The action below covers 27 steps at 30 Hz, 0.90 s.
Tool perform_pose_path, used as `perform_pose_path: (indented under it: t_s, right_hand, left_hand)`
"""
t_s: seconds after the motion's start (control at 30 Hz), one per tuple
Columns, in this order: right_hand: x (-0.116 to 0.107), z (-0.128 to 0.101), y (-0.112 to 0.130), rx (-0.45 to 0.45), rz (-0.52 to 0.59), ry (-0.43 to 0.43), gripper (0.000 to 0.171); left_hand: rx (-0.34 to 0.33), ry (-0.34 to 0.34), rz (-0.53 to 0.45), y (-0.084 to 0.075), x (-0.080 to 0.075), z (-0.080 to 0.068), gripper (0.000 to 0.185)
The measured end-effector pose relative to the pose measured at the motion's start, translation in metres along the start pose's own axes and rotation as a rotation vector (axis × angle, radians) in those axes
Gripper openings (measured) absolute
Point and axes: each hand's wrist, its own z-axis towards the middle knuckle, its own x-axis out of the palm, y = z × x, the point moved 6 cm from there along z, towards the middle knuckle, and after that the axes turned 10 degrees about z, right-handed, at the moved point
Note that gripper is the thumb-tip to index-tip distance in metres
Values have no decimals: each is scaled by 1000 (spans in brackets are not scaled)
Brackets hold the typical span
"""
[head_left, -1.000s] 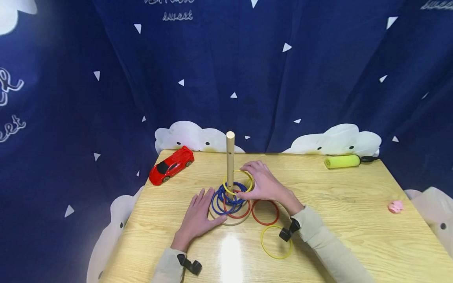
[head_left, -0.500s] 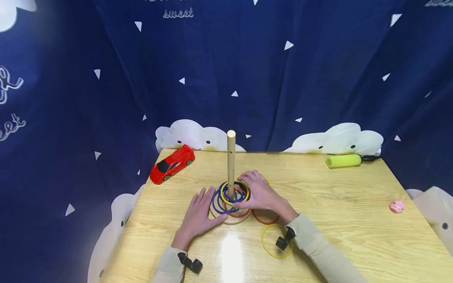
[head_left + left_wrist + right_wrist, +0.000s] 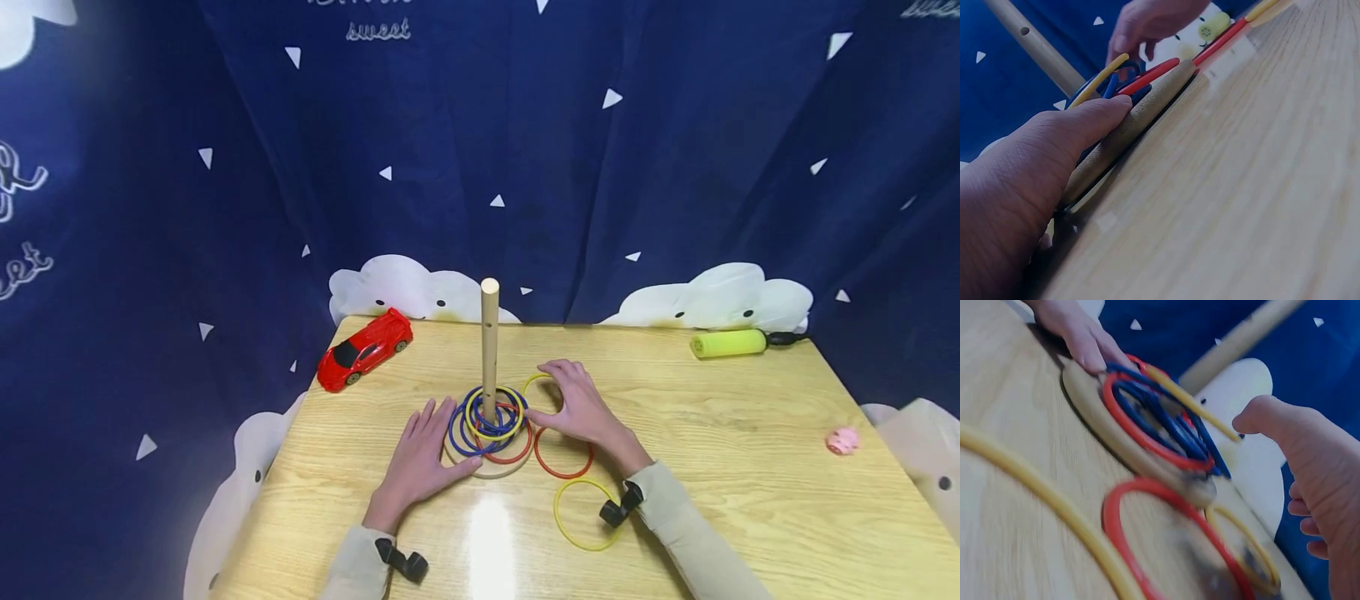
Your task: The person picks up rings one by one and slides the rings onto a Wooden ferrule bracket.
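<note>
While the left hand (image 3: 420, 457) lies flat against the base (image 3: 487, 467), the right hand (image 3: 577, 408) hovers relaxed, holding nothing, over three loose rings on the bench (image 3: 750, 500): two yellow (image 3: 558, 517), one red (image 3: 562, 473). On the peg (image 3: 489, 333) sit one yellow ring (image 3: 495, 433), several blue, and one red.

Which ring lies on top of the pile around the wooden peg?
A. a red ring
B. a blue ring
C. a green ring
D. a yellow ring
D: in the head view a yellow ring lies over the blue rings and the red ring around the peg.
</note>
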Motion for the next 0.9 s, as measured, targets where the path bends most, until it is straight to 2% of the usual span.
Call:
perform_pose_path:
  t_s: [0.4, 0.9]
  right_hand:
    - [3, -12, -37, 117, -39, 36, 91]
    - [-4, -10, -55, 195, -64, 17, 89]
  left_hand:
    - [-10, 33, 3, 2, 2, 0, 114]
    - [-10, 28, 8, 2, 2, 0, 113]
